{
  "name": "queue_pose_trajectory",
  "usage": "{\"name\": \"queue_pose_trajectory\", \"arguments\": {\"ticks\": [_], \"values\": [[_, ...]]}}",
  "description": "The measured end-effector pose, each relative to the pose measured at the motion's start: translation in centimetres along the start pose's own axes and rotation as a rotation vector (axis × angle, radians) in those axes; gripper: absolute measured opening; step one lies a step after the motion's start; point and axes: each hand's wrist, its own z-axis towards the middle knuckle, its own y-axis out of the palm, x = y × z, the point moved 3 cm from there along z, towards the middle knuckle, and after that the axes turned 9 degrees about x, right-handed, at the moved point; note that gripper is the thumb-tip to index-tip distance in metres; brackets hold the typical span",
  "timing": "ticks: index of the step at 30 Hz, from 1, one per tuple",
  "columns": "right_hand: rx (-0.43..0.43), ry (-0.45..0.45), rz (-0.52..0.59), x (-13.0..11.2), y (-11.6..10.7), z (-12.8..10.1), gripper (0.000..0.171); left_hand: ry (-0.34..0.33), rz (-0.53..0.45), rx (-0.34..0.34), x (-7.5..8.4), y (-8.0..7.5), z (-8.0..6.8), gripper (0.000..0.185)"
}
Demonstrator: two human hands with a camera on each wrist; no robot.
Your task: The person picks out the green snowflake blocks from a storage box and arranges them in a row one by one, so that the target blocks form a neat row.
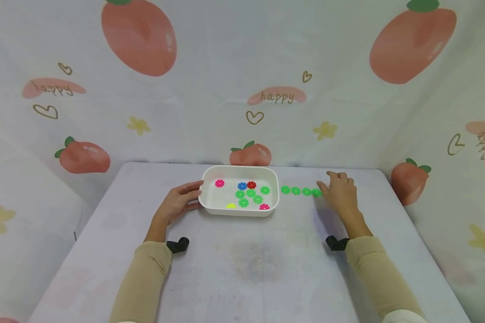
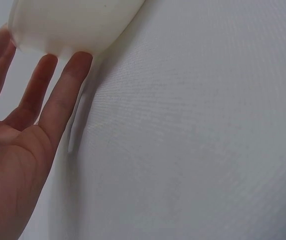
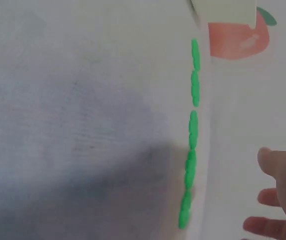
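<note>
Peach-printed cloth hangs behind a pale counter [image 1: 242, 269] in the head view. A white tray [image 1: 239, 212] sits mid-counter with pink, blue, red, yellow and green flower discs [image 1: 250, 193] inside. To its right, a row of green discs [image 1: 301, 191] runs along the counter. The left hand [image 1: 179, 202] rests against the tray's left wall, fingers relaxed. The right hand [image 1: 341, 193] lies open at the row's far end, fingertips touching the last disc; I judge the step to be laying green discs in a line.

From the left wrist, straight fingers [image 2: 63, 95] touch the tray's wall [image 2: 68, 25], gripping nothing.

From the right wrist, the row [image 3: 191, 135] shows edge-on, and the empty fingers [image 3: 277, 200] hover just beside it. The next move likely calls for reaching back to the tray for another green disc.
</note>
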Motion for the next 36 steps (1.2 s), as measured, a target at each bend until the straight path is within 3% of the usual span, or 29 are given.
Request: {"name": "queue_pose_trajectory", "arguments": {"ticks": [5,13,20,36], "values": [[-0.075,-0.021,-0.045,-0.8,0.0,0.1,0.072,-0.004,0.01,-0.004,0.0,0.0,-0.1,0.051],[-0.14,-0.052,-0.06,-2.7,-0.1,0.2,0.081,0.001,0.009,0.004,-0.1,-0.1,-0.1,0.047],[-0.151,-0.089,-0.092,-4.3,-0.1,0.5,0.086,0.025,0.042,-0.016,0.2,-0.1,-0.1,0.052],[-0.148,-0.218,-0.156,-8.5,-0.1,0.5,0.081,0.004,0.039,-0.008,0.5,0.0,-0.1,0.052]]}}
